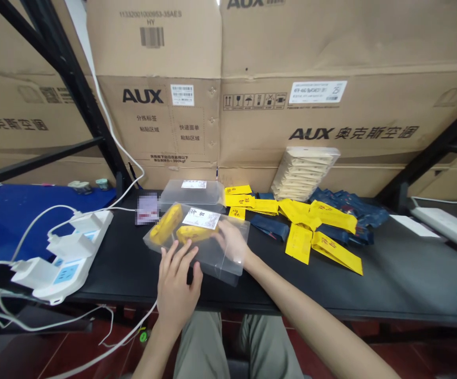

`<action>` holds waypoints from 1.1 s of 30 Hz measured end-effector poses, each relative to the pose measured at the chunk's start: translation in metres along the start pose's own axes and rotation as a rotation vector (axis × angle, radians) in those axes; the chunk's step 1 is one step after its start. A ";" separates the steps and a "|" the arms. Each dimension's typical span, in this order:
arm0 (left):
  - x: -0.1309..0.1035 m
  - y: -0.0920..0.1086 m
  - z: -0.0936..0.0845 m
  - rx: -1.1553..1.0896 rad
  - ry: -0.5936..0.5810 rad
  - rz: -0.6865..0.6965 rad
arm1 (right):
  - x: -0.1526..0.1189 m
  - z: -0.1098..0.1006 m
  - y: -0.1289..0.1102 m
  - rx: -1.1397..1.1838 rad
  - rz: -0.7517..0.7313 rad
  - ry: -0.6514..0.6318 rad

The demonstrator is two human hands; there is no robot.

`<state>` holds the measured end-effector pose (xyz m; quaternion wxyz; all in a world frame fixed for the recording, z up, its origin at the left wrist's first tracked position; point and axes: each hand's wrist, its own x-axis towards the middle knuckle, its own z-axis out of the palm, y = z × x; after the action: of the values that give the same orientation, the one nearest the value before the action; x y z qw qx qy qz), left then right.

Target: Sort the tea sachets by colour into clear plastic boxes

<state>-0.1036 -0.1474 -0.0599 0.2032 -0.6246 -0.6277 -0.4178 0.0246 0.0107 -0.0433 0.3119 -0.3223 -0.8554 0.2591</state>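
A clear plastic box [207, 259] with a white label [200, 218] stands tilted near the table's front edge. Two yellow packets [166, 223] show through its wall. My right hand [232, 242] reaches into the box from its right side. Its fingertips close on the right end of the second yellow packet [197, 233], seen blurred through the plastic. Against the lower front of the box lies my left hand [179, 273], fingers spread. Behind it is another clear box [191, 193], lying flat and also labelled.
Several yellow packets [297, 245] and dark blue packets [350, 208] lie to the right. A box of cream packets [303, 171] leans against the cartons [165, 131]. A power strip [74, 263] with white cables occupies the left. A white card [414, 226] lies far right.
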 end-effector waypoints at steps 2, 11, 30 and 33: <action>0.000 0.000 0.000 0.018 -0.001 0.008 | 0.006 0.005 -0.002 0.094 0.007 0.029; 0.000 0.000 0.001 0.053 -0.035 -0.010 | 0.021 0.037 -0.038 0.451 0.201 0.326; 0.001 0.001 0.000 0.033 -0.064 -0.017 | 0.022 0.041 -0.035 0.359 0.227 0.414; 0.001 0.002 -0.001 0.039 -0.079 -0.022 | 0.025 0.038 -0.032 0.368 0.207 0.393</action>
<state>-0.1021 -0.1478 -0.0583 0.1857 -0.6297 -0.6499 -0.3829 -0.0297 -0.0015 -0.0396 0.4966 -0.3898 -0.6800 0.3728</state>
